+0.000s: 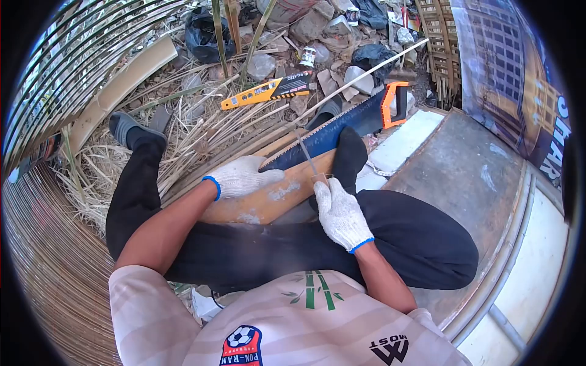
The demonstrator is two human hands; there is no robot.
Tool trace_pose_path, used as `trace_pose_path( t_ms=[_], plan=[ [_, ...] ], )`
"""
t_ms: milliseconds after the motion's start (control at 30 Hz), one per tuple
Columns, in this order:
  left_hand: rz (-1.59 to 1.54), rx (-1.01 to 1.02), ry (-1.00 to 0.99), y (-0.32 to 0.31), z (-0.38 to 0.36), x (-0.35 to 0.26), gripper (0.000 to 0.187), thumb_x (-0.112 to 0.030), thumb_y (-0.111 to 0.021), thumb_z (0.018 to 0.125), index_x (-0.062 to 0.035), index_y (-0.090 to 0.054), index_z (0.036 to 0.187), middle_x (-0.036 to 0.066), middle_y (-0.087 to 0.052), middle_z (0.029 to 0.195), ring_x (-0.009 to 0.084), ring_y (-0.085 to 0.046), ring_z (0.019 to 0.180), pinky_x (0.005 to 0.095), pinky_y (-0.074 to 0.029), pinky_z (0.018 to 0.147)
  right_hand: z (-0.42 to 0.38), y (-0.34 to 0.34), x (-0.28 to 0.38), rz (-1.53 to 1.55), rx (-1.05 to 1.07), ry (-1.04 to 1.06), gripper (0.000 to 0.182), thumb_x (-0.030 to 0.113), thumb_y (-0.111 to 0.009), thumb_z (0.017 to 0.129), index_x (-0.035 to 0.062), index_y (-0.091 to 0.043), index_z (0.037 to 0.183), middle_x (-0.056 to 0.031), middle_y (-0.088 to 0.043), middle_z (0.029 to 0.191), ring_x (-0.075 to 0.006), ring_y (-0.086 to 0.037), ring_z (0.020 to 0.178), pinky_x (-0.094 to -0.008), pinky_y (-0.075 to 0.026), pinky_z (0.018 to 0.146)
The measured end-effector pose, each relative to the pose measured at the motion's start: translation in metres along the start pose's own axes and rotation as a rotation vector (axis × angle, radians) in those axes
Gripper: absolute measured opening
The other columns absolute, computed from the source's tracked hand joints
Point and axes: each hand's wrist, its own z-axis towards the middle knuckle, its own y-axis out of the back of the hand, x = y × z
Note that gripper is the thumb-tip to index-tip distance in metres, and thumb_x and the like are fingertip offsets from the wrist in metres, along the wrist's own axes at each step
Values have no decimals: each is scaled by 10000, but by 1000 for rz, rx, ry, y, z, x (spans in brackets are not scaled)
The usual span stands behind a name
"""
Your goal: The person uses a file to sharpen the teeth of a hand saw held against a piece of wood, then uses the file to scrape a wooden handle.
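A handsaw [349,125] with a dark blue blade lies across a wooden plank [268,196], teeth facing away from me and its orange-and-black handle to the right. My left hand [247,177], in a white knit glove, grips the blade's narrow end. My right hand [343,213], gloved the same way, is closed around the small wooden handle of a thin metal file [307,154]. The file crosses the toothed edge at an angle. A dark-socked foot [350,155] rests against the blade near its middle.
A yellow-and-black cardboard saw sleeve [268,91] lies on straw and thin sticks ahead. Stones, black plastic bags [207,36] and litter cover the ground beyond. A brown board [452,183] is at my right. Bamboo strips [55,85] curve along the left. A slipper [122,129] is on my other foot.
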Motion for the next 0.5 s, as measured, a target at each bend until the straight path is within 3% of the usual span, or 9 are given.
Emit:
trace_pose_path(
  t_ms=[100, 200, 333, 433, 500],
  plan=[
    [-22, 97, 24, 5, 0, -4, 759, -627, -598, 1020, 44, -653, 1370, 294, -730, 1241, 395, -701, 1138, 457, -503, 1024, -1, -5, -8, -12, 19, 11, 424, 404, -470, 1128, -8, -558, 1183, -403, -677, 952, -604, -649, 963, -666, -502, 819],
    [8, 101, 53, 11, -6, -16, 768, -622, -598, 1019, 58, -645, 1374, 317, -715, 1261, 419, -694, 1172, 467, -499, 1035, -2, -6, -11, 1, 29, 29, 432, 409, -463, 1131, -8, -560, 1184, -402, -681, 965, -604, -648, 974, -662, -505, 823],
    [50, -53, 25, -3, -3, -2, 673, -601, -614, 1010, -15, -706, 1327, 288, -749, 1173, 431, -715, 1100, 475, -523, 970, 5, 0, 1, 11, 79, -68, 451, 414, -460, 1129, -19, -569, 1195, -402, -685, 1016, -594, -650, 1018, -654, -515, 851],
    [64, -36, 49, -14, -1, -3, 665, -588, -621, 1009, -6, -706, 1317, 295, -748, 1161, 440, -714, 1099, 481, -523, 976, 34, -15, -10, -276, 35, 323, 484, 428, -448, 1127, -32, -577, 1205, -402, -683, 1062, -586, -648, 1060, -644, -519, 897],
    [95, 0, 142, 0, 0, -8, 672, -588, -626, 1005, 4, -704, 1314, 302, -745, 1159, 448, -713, 1102, 486, -520, 991, 66, -7, 21, -44, 82, 29, 530, 455, -423, 1125, -42, -582, 1221, -400, -672, 1142, -584, -645, 1082, -633, -515, 942]
  ],
)
